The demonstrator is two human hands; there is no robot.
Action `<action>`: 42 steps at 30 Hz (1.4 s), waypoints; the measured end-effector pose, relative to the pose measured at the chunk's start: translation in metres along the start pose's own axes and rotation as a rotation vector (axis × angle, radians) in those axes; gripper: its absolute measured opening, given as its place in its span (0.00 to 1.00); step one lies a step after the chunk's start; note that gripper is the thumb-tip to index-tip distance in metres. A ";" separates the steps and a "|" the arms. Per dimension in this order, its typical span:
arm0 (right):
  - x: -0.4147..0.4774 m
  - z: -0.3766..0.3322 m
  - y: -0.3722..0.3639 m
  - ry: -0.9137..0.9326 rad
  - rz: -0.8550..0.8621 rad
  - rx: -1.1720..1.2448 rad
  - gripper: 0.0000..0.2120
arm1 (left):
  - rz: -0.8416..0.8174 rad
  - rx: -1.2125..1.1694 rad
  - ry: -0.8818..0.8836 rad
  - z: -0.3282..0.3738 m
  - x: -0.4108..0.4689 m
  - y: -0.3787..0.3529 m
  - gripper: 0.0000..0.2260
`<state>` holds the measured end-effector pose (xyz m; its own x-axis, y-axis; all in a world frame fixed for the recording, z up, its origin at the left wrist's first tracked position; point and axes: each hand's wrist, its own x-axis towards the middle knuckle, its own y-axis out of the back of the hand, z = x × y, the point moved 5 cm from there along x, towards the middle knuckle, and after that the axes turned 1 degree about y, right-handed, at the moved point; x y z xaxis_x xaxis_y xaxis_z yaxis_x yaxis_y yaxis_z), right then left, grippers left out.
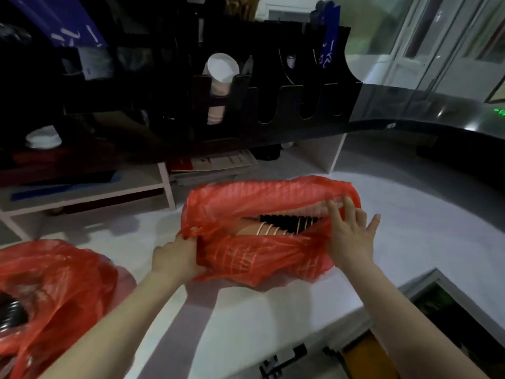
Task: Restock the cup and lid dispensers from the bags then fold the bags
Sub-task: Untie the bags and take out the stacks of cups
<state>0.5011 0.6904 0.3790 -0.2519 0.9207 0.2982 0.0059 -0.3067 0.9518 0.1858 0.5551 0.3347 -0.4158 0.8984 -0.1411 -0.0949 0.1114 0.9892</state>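
Red bag (262, 228) lies on the white bench (410, 236) right before us, its mouth pulled apart so that we can see a stack of brown paper cups (262, 229) lying on its side inside, with a dark ribbed stack just behind it. Our left hand (175, 258) has a closed grip on the bag's near-left edge, plastic bunched between the fingers. Our right hand (349, 236) has a wide grip, fingers spread and pressed on the bag's far-right side, holding nothing tight.

We see a second red bag (54, 291) at the left edge of the bench, well apart from the first, slumped open with black lids (11, 315) showing in its lower left.

Behind the bench stands the black dispenser rack (273, 105) with several U-shaped slots. One slot toward its left holds a stack of white cups (220, 77); the slots to the right look dark, and we cannot tell what they hold. Under the rack, papers (216, 164) lie on a low white shelf (90, 195).
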 end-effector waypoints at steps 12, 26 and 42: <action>0.122 0.014 -0.020 0.289 0.078 0.371 0.34 | -0.141 -0.463 -0.141 0.068 0.011 0.025 0.39; 0.162 -0.012 0.001 0.631 0.155 0.197 0.25 | 0.733 -0.386 -0.097 0.128 -0.019 0.155 0.13; 0.185 0.037 -0.027 0.575 -0.019 0.335 0.40 | 0.273 0.176 0.018 0.135 0.083 0.073 0.38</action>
<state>0.4898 0.8776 0.4110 -0.7303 0.6215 0.2835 0.2734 -0.1144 0.9551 0.2670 0.6951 0.4001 -0.4202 0.8979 0.1315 0.1796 -0.0597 0.9819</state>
